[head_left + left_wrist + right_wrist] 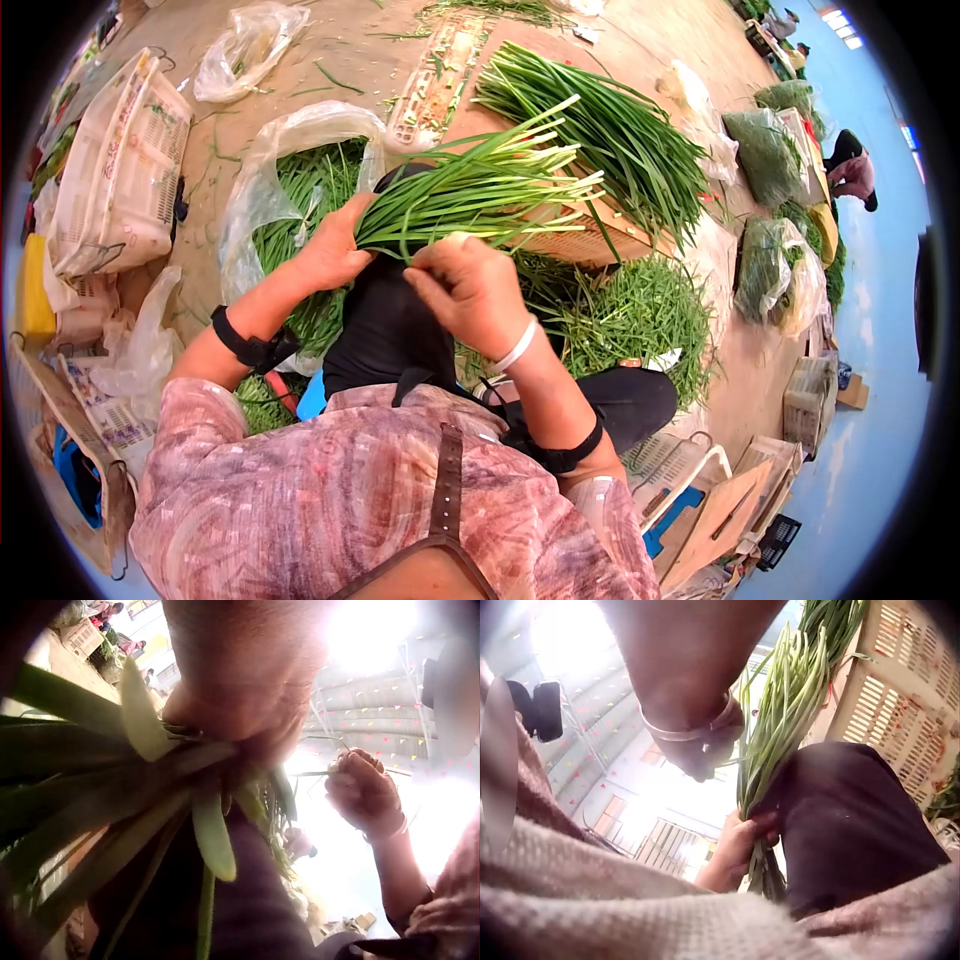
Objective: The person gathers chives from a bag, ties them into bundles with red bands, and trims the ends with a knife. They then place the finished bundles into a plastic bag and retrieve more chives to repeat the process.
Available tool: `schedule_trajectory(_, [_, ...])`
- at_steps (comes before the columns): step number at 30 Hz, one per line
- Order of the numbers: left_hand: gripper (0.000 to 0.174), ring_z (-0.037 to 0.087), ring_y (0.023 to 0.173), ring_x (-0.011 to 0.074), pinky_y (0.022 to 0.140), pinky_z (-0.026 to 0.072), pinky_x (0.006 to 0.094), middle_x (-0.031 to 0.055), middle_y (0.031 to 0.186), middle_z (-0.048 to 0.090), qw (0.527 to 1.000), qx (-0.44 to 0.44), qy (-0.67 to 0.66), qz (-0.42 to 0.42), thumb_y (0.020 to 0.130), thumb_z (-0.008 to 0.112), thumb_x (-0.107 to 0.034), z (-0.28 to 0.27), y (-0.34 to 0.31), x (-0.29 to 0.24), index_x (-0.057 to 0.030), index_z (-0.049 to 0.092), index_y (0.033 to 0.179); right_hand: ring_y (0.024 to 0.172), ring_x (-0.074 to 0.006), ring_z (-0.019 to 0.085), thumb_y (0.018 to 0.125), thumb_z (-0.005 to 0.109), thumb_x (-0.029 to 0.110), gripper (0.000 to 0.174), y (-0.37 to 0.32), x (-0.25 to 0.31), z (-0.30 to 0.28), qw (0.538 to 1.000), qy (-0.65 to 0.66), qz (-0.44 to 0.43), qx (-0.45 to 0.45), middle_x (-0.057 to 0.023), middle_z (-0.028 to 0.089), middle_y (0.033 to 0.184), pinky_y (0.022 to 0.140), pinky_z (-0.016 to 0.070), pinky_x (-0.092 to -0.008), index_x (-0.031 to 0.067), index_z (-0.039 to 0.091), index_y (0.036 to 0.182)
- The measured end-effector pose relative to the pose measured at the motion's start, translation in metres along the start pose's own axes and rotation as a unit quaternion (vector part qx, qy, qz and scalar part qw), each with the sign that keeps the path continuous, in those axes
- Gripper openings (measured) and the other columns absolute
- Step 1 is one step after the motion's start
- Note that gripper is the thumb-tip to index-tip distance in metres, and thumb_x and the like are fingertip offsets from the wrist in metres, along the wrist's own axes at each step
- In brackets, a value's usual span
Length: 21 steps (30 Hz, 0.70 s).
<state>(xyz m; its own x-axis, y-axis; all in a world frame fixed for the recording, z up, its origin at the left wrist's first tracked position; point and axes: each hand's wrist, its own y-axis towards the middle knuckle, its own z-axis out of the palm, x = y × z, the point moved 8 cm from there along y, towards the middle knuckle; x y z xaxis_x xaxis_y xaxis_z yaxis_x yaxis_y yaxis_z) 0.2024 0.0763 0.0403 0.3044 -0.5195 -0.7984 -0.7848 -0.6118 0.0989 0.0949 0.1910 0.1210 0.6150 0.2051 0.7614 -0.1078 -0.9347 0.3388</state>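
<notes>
The left hand (335, 245) grips a bunch of long green stalks (470, 190) over the dark-trousered knee, the pale ends fanned to the right. Beside the bunch, the right hand (468, 290) has its fingers curled and the thumb against them; in the left wrist view a thin blade shows at the fingers of the right hand (365, 791). In the right wrist view the left hand (742, 844) circles the stalks (780, 720) low down. A larger pile of green stalks (600, 130) lies on an upturned crate (570, 243) beyond.
An open plastic bag (240, 225) of greens stands at the left, near a white crate (125, 165). Loose trimmings (640, 320) heap by the right knee. Filled bags (765, 155) and further crates (810, 400) line the right side. Another person (852, 170) is far right.
</notes>
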Motion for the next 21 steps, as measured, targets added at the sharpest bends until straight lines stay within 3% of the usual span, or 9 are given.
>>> schedule_trajectory(3, [0.046,0.057,0.093,0.0382,0.079,0.0447,0.0388,0.0218,0.097,0.058,1.000,-0.006,-0.011,-0.002,0.070,0.057,-0.009,-0.002,-0.001,-0.001,-0.0003,0.045,0.113,0.058,-0.0130,0.051,0.073,0.066,0.003,0.007,-0.003,0.001,-0.043,0.977,0.207,0.049,-0.005,-0.0060,0.058,0.068,0.053,0.0391,-0.0243,-0.0007,0.061,0.074])
schedule_trajectory(7, [0.046,0.056,0.065,0.0230,0.062,0.0456,0.0315,0.0142,0.086,0.055,0.995,0.022,-0.068,-0.073,0.071,0.058,-0.007,-0.001,-0.001,0.001,0.0034,0.044,0.113,0.048,-0.0143,0.046,0.072,0.067,0.015,0.025,-0.046,-0.008,-0.112,0.892,0.446,0.018,-0.074,-0.0083,0.051,0.054,0.043,0.0361,-0.0244,0.0006,0.051,0.059])
schedule_trajectory(8, [0.046,0.054,0.060,0.0212,0.057,0.0449,0.0308,0.0131,0.083,0.054,0.987,0.037,-0.107,-0.117,0.071,0.058,-0.007,0.001,-0.002,0.005,0.0036,0.044,0.113,0.035,-0.0075,0.032,0.078,0.067,0.022,0.030,-0.052,-0.015,-0.129,0.896,0.436,-0.019,-0.088,-0.0032,0.044,0.051,0.033,0.0241,-0.0198,0.0031,0.048,0.066])
schedule_trajectory(11, [0.046,0.057,0.071,0.0246,0.066,0.0460,0.0326,0.0158,0.087,0.055,0.976,0.052,-0.119,-0.174,0.071,0.059,-0.008,0.000,-0.006,0.009,0.0044,0.044,0.112,0.050,-0.0098,0.048,0.081,0.062,0.019,0.021,-0.106,-0.091,-0.190,0.922,0.313,0.158,-0.164,-0.0040,0.053,0.062,0.047,0.0363,-0.0230,0.0003,0.055,0.073])
schedule_trajectory(13, [0.046,0.057,0.078,0.0263,0.071,0.0451,0.0335,0.0172,0.090,0.056,0.995,0.017,-0.054,-0.083,0.072,0.060,-0.010,-0.005,-0.002,0.011,0.0047,0.044,0.112,0.052,-0.0127,0.053,0.078,0.064,0.014,0.021,-0.129,-0.141,-0.209,0.916,-0.110,0.363,-0.134,-0.0087,0.060,0.068,0.047,0.0410,-0.0239,-0.0041,0.060,0.088])
schedule_trajectory(15, [0.046,0.057,0.084,0.0280,0.077,0.0443,0.0344,0.0186,0.093,0.056,1.000,-0.016,0.016,0.005,0.072,0.060,-0.011,-0.010,-0.001,0.004,0.0051,0.044,0.112,0.064,-0.0143,0.060,0.077,0.065,0.013,0.028,-0.121,-0.133,-0.209,0.853,-0.406,0.322,-0.067,-0.0088,0.065,0.078,0.057,0.0466,-0.0264,-0.0029,0.061,0.100])
schedule_trajectory(17, [0.048,0.054,0.095,0.0301,0.085,0.0411,0.0352,0.0204,0.098,0.056,0.999,0.021,-0.004,-0.038,0.072,0.062,-0.012,-0.006,0.001,0.004,0.0051,0.044,0.112,0.072,-0.0157,0.061,0.075,0.066,0.007,0.027,-0.082,-0.115,-0.186,0.943,-0.119,0.259,-0.169,-0.0112,0.065,0.084,0.067,0.0482,-0.0264,-0.0011,0.062,0.101])
schedule_trajectory(20, [0.043,0.055,0.096,0.0368,0.082,0.0434,0.0376,0.0215,0.100,0.056,0.999,0.028,-0.016,-0.039,0.074,0.059,-0.014,-0.004,0.003,-0.003,0.0010,0.046,0.113,0.092,-0.0292,0.057,0.073,0.069,0.010,0.032,-0.005,-0.066,-0.145,0.959,-0.230,0.073,-0.146,-0.0142,0.060,0.103,0.082,0.0450,-0.0363,0.0025,0.059,0.102])
schedule_trajectory(21, [0.043,0.055,0.096,0.0368,0.082,0.0434,0.0376,0.0215,0.100,0.056,0.999,0.027,-0.014,-0.037,0.074,0.059,-0.014,-0.004,0.004,-0.003,0.0010,0.046,0.113,0.088,-0.0238,0.061,0.073,0.069,0.008,0.034,0.014,-0.061,-0.128,0.954,-0.270,-0.019,-0.130,-0.0135,0.061,0.103,0.075,0.0478,-0.0334,0.0024,0.060,0.105])
